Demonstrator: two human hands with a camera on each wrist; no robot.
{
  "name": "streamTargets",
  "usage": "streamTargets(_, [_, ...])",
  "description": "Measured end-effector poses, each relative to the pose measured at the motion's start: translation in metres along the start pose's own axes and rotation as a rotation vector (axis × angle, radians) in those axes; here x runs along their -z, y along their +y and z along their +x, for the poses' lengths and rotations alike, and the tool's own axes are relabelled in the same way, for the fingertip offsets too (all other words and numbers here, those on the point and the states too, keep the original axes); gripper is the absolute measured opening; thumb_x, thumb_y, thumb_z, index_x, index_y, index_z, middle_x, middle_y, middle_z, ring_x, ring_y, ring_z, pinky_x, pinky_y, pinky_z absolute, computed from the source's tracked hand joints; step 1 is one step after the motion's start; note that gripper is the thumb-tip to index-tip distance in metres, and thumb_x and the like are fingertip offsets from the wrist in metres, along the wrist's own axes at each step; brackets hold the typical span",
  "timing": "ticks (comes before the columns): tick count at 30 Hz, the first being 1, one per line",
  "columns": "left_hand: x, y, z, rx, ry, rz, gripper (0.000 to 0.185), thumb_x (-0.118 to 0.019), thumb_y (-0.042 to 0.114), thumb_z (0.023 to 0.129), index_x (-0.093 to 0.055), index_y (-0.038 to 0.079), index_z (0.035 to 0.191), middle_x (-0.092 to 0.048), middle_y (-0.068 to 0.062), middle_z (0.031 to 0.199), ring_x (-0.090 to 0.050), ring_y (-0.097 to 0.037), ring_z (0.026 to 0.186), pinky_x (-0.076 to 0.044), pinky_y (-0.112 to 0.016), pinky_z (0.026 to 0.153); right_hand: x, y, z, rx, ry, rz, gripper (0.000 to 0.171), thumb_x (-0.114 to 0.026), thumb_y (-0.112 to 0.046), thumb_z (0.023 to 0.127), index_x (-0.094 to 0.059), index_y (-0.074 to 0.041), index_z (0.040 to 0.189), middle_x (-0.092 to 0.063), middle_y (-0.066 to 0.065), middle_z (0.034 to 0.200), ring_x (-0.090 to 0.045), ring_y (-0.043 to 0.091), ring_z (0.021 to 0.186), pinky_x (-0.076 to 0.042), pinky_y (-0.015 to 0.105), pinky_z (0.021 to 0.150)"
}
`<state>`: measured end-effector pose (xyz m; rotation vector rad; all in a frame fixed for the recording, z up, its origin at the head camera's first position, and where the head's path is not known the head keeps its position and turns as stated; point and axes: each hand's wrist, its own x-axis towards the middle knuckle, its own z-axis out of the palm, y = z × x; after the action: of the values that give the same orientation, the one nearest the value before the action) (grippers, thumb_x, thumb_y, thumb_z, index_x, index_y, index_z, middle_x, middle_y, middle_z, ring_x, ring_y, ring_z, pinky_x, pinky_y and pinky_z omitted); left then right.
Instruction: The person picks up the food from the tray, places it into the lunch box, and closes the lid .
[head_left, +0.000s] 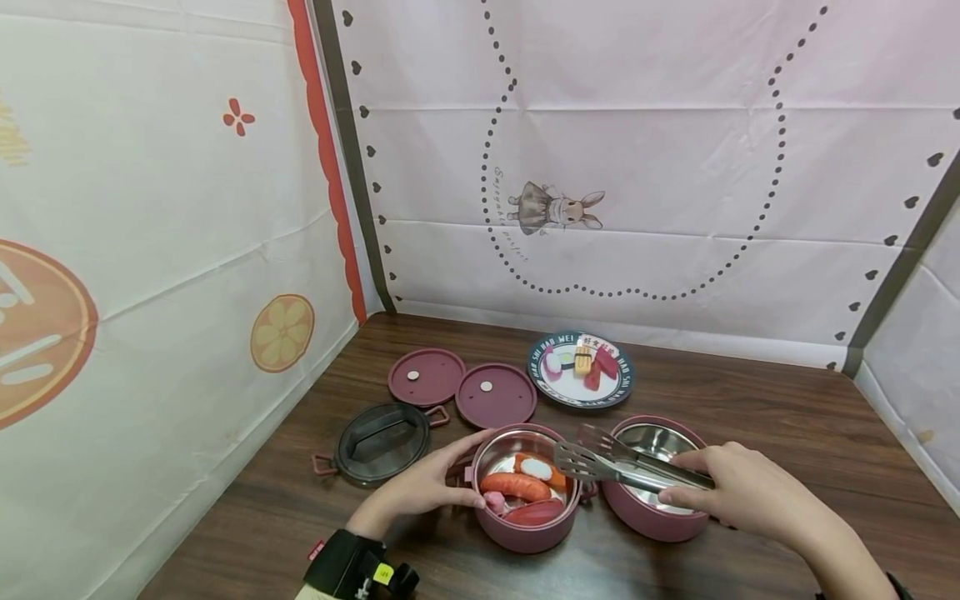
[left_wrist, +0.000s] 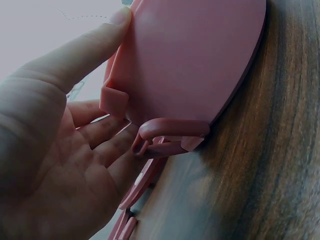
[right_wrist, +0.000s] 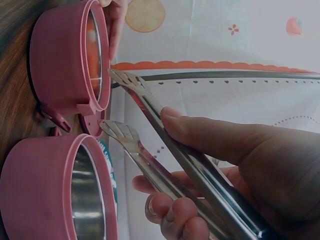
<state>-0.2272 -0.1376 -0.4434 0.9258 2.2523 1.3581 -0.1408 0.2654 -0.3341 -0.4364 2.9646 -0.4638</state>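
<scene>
My left hand [head_left: 429, 483] holds the side of a pink lunch pot [head_left: 525, 536], its thumb along the rim and its fingers beside the folded handle [left_wrist: 172, 129]. Inside that steel-lined pot lie a toy sausage [head_left: 515, 486], an orange piece with a white top [head_left: 536, 468], a red piece [head_left: 534, 512] and a small pink piece [head_left: 494, 502]. In my right hand [head_left: 750, 493] are metal tongs [right_wrist: 185, 170], their slotted tips spread apart with nothing between them. The tips hang over the gap between the pots. Below the tongs stands a second pink pot [head_left: 660, 523], its steel inside partly hidden.
Behind the pots lie two dark pink lids [head_left: 427, 377] and a patterned plate [head_left: 581, 400] with several toy food pieces. A black lid with pink clips [head_left: 381, 446] is at the left. Printed cloth walls [head_left: 637, 150] border the wooden table [head_left: 810, 433].
</scene>
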Motion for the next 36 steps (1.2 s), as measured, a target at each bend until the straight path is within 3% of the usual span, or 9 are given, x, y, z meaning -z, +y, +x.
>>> streamTargets(3, [0.000,-0.001,-0.001,-0.012,-0.002,0.003,0.089,-0.075,0.022,0.090,-0.020,0.011,0.160,-0.031,-0.012,0.163,-0.036,-0.034,0.147,-0.040,-0.036,0.115,0.000,0.001,-0.001,-0.003,-0.014,0.029,0.066,-0.069,-0.058,0.084,-0.070,-0.005,0.124,-0.070,-0.009,0.080,-0.057,0.002,0.050,-0.051,0.033,0.068])
streamTargets(5, [0.001,-0.001,-0.001,-0.019,0.005,0.018,0.090,-0.076,0.022,0.089,-0.020,0.013,0.160,-0.030,-0.012,0.163,-0.035,-0.034,0.147,-0.039,-0.037,0.115,-0.001,0.003,-0.002,0.004,-0.012,0.030,0.064,-0.069,-0.057,0.085,-0.070,-0.005,0.123,-0.067,-0.010,0.073,-0.055,0.002,0.049,-0.048,0.030,0.065])
streamTargets(9, [0.001,0.006,-0.002,-0.018,0.050,0.090,0.093,-0.079,0.026,0.086,-0.022,0.021,0.160,-0.026,-0.008,0.165,-0.030,-0.030,0.150,-0.034,-0.051,0.117,0.000,0.006,-0.003,0.013,0.031,-0.011,0.061,-0.070,-0.058,0.084,-0.073,-0.008,0.119,-0.074,-0.004,0.085,-0.065,0.009,0.073,-0.053,0.035,0.070])
streamTargets(13, [0.000,0.020,0.000,-0.021,0.091,0.165,0.094,-0.081,0.030,0.084,-0.024,0.029,0.159,-0.025,-0.002,0.166,-0.027,-0.028,0.151,-0.031,-0.061,0.116,0.002,0.008,-0.005,0.010,0.061,-0.041,0.060,-0.070,-0.061,0.082,-0.075,-0.011,0.116,-0.075,-0.003,0.100,-0.063,0.014,0.092,-0.054,0.042,0.076])
streamTargets(20, [-0.004,0.044,0.009,-0.077,0.106,0.204,0.094,-0.082,0.024,0.083,-0.027,0.021,0.159,-0.028,-0.001,0.165,-0.029,-0.026,0.151,-0.032,-0.058,0.117,0.010,0.015,-0.007,0.056,0.081,-0.069,0.053,-0.071,-0.056,0.084,-0.074,-0.012,0.115,-0.070,-0.013,0.083,-0.054,0.001,0.076,-0.050,0.030,0.068])
streamTargets(25, [-0.009,0.064,0.017,-0.094,0.071,0.178,0.092,-0.082,0.025,0.083,-0.029,0.024,0.158,-0.031,-0.001,0.163,-0.031,-0.024,0.150,-0.033,-0.054,0.118,0.016,0.021,-0.013,0.072,0.103,-0.060,0.045,-0.069,-0.053,0.087,-0.075,-0.017,0.114,-0.063,-0.022,0.071,-0.052,-0.006,0.072,-0.047,0.026,0.065])
streamTargets(29, [-0.016,0.078,0.026,-0.106,0.022,0.066,0.090,-0.081,0.022,0.085,-0.028,0.030,0.158,-0.028,0.001,0.164,-0.032,-0.025,0.150,-0.034,-0.051,0.119,0.023,0.027,-0.018,0.030,0.107,-0.060,0.047,-0.069,-0.053,0.087,-0.074,-0.016,0.116,-0.071,-0.015,0.086,-0.059,0.000,0.080,-0.051,0.031,0.068])
streamTargets(31, [-0.020,0.085,0.031,-0.114,0.015,0.051,0.089,-0.080,0.023,0.085,-0.027,0.032,0.157,-0.027,0.002,0.165,-0.036,-0.024,0.148,-0.037,-0.050,0.117,0.026,0.031,-0.020,-0.007,0.096,-0.050,0.051,-0.069,-0.053,0.088,-0.073,-0.013,0.120,-0.072,-0.009,0.085,-0.061,0.004,0.073,-0.050,0.032,0.065])
streamTargets(36, [-0.032,0.102,0.043,-0.120,0.035,0.122,0.088,-0.080,0.028,0.085,-0.029,0.034,0.156,-0.032,0.006,0.162,-0.041,-0.015,0.144,-0.040,-0.047,0.115,0.030,0.040,-0.026,-0.056,0.081,-0.033,0.055,-0.069,-0.051,0.089,-0.069,-0.009,0.125,-0.069,-0.007,0.080,-0.053,0.003,0.054,-0.043,0.026,0.058])
